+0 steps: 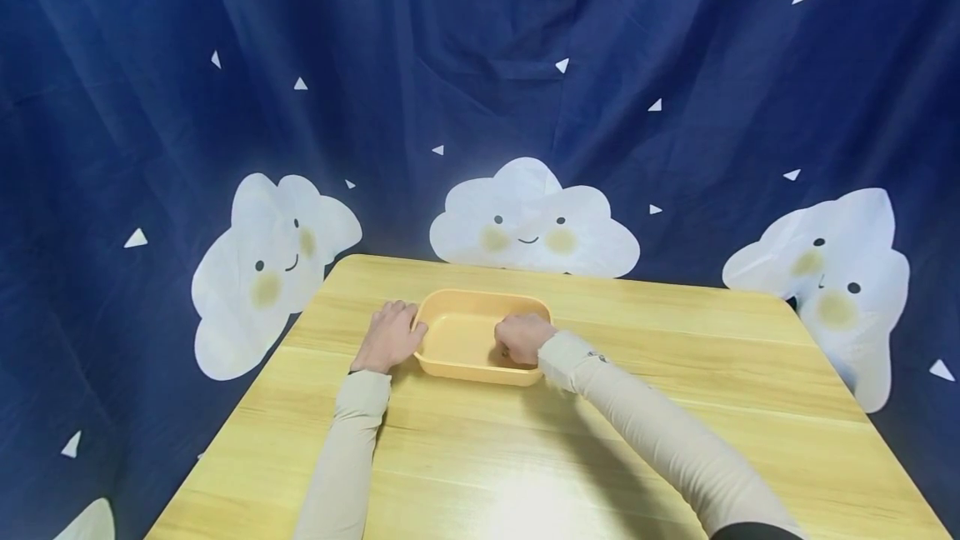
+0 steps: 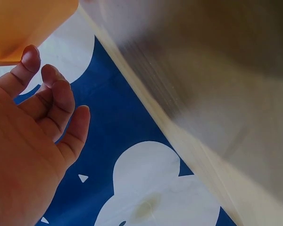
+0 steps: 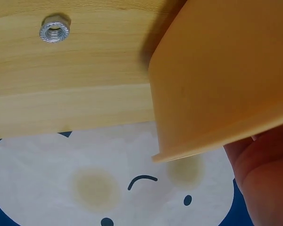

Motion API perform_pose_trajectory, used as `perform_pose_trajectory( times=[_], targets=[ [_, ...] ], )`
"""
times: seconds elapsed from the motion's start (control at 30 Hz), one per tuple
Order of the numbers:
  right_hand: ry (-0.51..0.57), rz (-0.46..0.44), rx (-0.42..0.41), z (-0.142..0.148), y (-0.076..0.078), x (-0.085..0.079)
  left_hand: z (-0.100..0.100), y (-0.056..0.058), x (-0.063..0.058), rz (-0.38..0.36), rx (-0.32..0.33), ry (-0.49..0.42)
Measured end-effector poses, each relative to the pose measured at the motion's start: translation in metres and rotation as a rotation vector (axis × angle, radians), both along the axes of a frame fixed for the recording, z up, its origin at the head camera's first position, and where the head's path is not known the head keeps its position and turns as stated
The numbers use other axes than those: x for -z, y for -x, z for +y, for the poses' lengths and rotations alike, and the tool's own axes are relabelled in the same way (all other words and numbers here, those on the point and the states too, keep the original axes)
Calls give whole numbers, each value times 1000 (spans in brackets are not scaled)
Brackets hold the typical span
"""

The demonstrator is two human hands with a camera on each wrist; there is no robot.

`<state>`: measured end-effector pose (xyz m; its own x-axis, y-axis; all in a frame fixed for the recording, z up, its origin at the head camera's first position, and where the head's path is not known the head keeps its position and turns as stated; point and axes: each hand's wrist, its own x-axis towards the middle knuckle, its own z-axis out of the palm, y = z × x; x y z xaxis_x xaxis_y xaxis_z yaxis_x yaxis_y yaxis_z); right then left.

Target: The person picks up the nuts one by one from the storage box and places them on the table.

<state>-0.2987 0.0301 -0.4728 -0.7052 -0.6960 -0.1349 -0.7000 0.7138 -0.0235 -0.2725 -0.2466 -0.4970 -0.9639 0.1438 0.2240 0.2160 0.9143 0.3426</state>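
Observation:
A shallow yellow-orange plastic basin (image 1: 465,372) sits on the wooden table. At its left end my left hand (image 1: 387,336) holds the rim, thumb over the edge and fingers outside; the left wrist view has those fingers bent beside the basin wall (image 2: 23,28). My right hand (image 1: 522,337) reaches over the right end into the basin with curled fingers. A small dark-grey piece (image 1: 504,352) shows at its fingertips, too small to identify surely. The right wrist view has those fingertips hidden behind the basin wall. A metal flange nut (image 3: 54,30) lies on the table outside the basin.
The light wooden table (image 1: 450,457) extends around the basin, with its far edge close behind. A dark blue curtain (image 1: 480,107) with white smiling clouds hangs beyond the back and side edges. The right forearm (image 1: 652,415) casts a shadow across the table.

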Motion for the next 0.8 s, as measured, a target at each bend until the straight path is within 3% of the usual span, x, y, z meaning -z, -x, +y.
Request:
perform_pose_trajectory(
  times=[0.8],
  targets=[
    [-26,6,10,0,-3,-2,-1,1,2,-7,3,-2]
  ],
)
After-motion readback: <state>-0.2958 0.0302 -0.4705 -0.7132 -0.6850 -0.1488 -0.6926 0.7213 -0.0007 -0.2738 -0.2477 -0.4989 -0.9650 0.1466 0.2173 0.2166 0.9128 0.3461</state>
